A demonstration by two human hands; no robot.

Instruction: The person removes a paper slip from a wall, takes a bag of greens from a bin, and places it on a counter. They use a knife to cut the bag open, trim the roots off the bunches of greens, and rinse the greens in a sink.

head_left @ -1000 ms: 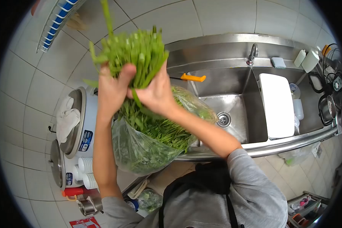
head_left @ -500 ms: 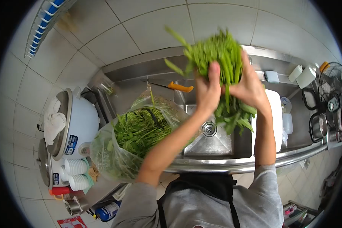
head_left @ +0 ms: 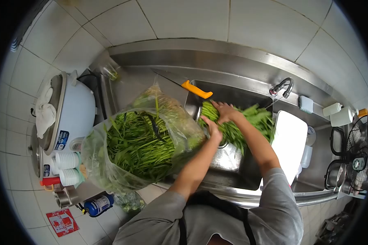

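So the bunch of long green leafy stalks [head_left: 243, 128] is down in the left basin of the stainless steel sink [head_left: 243, 173], stem ends to the left, leafy bits fanning right towards the divider. Both bare hands are on it. The right hand [head_left: 225, 112] lies over the stems from above, its grip spread, fingers apart. The left hand [head_left: 212, 130] is right beside it on the near side, touching the stems near their ends; can't really tell if that grip is closed on anything.

Just behind the stems there's a knife with an orange handle [head_left: 196, 89], blade on the steel table [head_left: 131, 84], handle reaching over the basin's back corner. Left of the basin sits a big clear plastic bag [head_left: 104, 163], mouth open, stuffed with more green stalks [head_left: 141, 145].

On the other side, a white rectangular cutting board [head_left: 289, 145] lies across the divider, partly over the right basin. The curved metal faucet [head_left: 283, 87] is behind it, with a pale blue sponge [head_left: 306, 104] near that. Way over left is a rounded light-blue cooker [head_left: 78, 110], white cloth [head_left: 46, 114] on its lid, and stacked white cups [head_left: 67, 160] nearby.
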